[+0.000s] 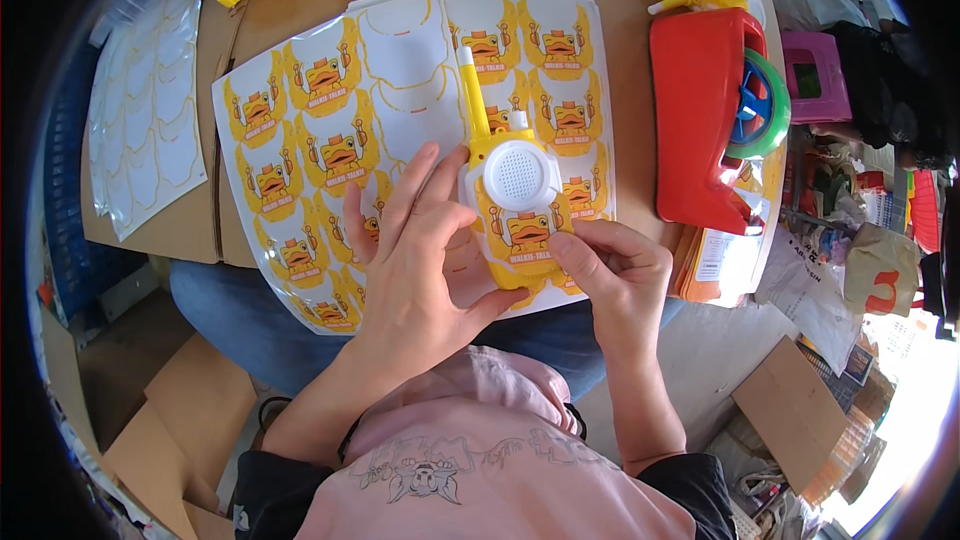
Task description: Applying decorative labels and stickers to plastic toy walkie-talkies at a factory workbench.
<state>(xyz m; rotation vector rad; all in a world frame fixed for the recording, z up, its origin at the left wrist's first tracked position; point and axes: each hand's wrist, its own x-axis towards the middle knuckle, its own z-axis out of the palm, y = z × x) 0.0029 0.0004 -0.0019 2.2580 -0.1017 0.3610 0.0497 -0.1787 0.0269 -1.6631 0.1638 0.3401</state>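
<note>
The left hand (415,270), spread wide, gripped a yellow toy radio (517,178); the right hand (622,280) pinched at its sticker (522,230); a red dispenser (695,120) held green tape (778,105).

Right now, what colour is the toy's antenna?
Yellow antenna, white tip; best seen in the head view.

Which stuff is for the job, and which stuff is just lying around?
For the job, it seems:
- yellow toy walkie-talkie, touched by the left hand and right hand
- sticker sheet beneath it

Probably just lying around:
- red tape dispenser
- purple plastic thing
- cardboard box, lower left
</note>
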